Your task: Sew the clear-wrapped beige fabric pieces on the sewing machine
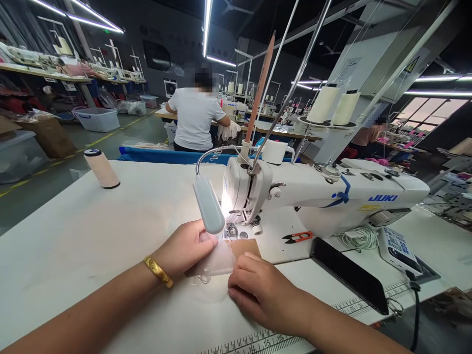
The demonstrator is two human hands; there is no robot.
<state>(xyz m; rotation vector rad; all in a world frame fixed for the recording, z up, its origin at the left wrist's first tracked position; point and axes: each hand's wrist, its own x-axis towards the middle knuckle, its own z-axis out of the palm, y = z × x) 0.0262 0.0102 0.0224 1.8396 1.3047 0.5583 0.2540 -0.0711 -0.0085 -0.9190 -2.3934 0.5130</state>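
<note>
A thin, pale, see-through piece of fabric point(216, 261) lies on the table in front of the sewing machine point(287, 184), just short of the presser foot. Beside and partly against it is a flat brown piece point(245, 247); whether it is card or cloth I cannot tell. My left hand point(188, 246), a gold bangle at its wrist, pinches the fabric's left side between thumb and fingers. Curled at the right lower edge is my right hand point(263, 290), its fingertips closed on the fabric and touching the brown piece. A small clear loop point(204, 279) shows under the near edge.
A grey lamp head point(208, 204) hangs close above my left hand. Thread snips point(298, 237), a black phone point(348, 273), a coiled cable point(359, 239) and a white box point(400, 250) lie right. A thread cone point(102, 168) stands left. Ahead, a person point(197, 118) sits at another machine.
</note>
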